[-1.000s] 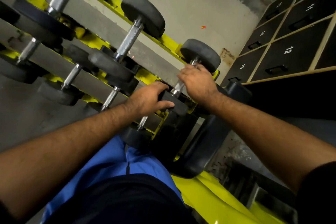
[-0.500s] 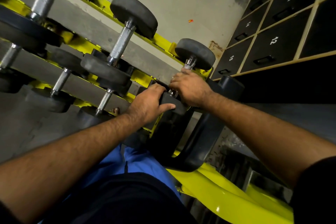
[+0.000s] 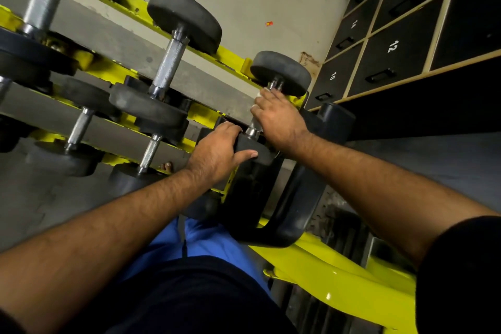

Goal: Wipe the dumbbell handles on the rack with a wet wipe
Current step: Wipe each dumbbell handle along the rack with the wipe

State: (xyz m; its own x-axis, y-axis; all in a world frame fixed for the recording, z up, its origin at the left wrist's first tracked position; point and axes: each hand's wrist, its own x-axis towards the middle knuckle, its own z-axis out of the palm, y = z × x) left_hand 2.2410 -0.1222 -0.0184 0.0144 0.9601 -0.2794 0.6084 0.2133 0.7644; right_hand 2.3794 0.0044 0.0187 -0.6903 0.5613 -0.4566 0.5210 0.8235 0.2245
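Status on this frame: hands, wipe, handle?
Right hand wraps handle, wipe peeking out. Left hand grips near weight. Nothing blocking.

Black rubber-headed dumbbells (image 3: 168,62) with knurled steel handles (image 3: 170,61) are laid across the yellow rack (image 3: 233,53). At the rack's right end, a white wet wipe (image 3: 260,94) is seen against the last dumbbell's handle (image 3: 254,125).

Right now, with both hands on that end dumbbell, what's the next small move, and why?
Probably slide the right hand and its wipe down the handle toward the near weight head, which the left hand steadies; bare metal shows there.
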